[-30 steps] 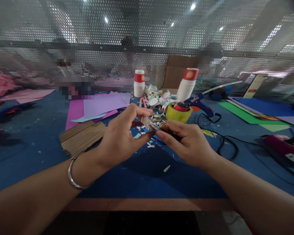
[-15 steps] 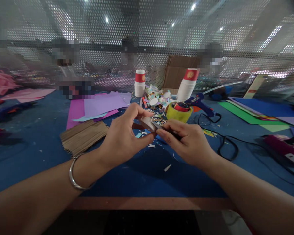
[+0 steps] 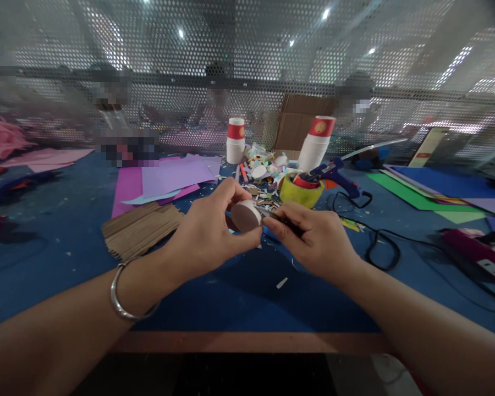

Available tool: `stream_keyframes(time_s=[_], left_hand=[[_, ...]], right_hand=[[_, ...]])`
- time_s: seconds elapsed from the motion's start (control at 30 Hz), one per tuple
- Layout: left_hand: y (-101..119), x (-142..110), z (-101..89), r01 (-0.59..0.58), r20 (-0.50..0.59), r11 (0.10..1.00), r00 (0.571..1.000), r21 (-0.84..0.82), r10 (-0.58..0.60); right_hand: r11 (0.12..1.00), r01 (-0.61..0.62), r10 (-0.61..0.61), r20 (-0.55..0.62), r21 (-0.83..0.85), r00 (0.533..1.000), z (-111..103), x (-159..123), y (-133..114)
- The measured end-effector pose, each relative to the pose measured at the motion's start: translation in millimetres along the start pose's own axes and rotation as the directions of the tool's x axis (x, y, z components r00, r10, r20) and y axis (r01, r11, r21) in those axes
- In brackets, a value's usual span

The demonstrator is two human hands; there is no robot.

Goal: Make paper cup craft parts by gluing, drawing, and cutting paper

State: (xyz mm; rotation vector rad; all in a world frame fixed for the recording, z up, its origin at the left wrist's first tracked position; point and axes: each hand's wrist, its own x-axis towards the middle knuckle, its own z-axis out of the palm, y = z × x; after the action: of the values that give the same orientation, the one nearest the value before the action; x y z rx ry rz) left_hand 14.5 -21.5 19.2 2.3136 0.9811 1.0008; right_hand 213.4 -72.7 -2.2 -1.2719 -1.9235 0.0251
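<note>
My left hand (image 3: 208, 234) pinches a small round pale disc (image 3: 245, 215), its flat face turned toward me, between thumb and fingers. My right hand (image 3: 313, 239) is closed on a thin dark tool (image 3: 280, 219) whose metal tip touches the disc's right edge. Both hands hover above the blue table (image 3: 239, 297), over a scatter of paper scraps (image 3: 264, 192). A silver bangle (image 3: 121, 294) circles my left wrist.
A yellow tape roll (image 3: 301, 190) and a blue glue gun (image 3: 336, 175) with a black cord (image 3: 379, 242) lie behind my right hand. Two stacks of paper cups (image 3: 235, 140) stand at the back. Purple paper (image 3: 165, 179) and corrugated cardboard (image 3: 142, 228) lie left; coloured sheets (image 3: 429, 190) right.
My left hand has turned the disc from edge-on to face-on toward me. The right hand with the tool has stayed at the disc's edge, barely shifting.
</note>
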Motion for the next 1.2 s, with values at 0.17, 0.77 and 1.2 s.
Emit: stream_keyframes(time_s=[0.17,0.77,1.2], left_hand=[[-1.8,2.0,-5.8,0.086,0.131,0.996,0.988,-0.001,-0.085],[-3.4,5.6,-15.4,-0.377,0.114,0.820,0.924,0.431,0.365],[-18.7,18.4,-15.7,0.219,0.322,0.867,0.944,-0.447,-0.072]], right_hand=[[0.999,-0.010,0.011,0.039,-0.042,0.999,1.6,-0.2,1.0],[0.974,-0.200,0.179,0.176,0.106,0.968,3.5,3.8,-0.5],[0.990,-0.118,0.109,0.108,0.077,0.988,-4.4,5.3,6.8]])
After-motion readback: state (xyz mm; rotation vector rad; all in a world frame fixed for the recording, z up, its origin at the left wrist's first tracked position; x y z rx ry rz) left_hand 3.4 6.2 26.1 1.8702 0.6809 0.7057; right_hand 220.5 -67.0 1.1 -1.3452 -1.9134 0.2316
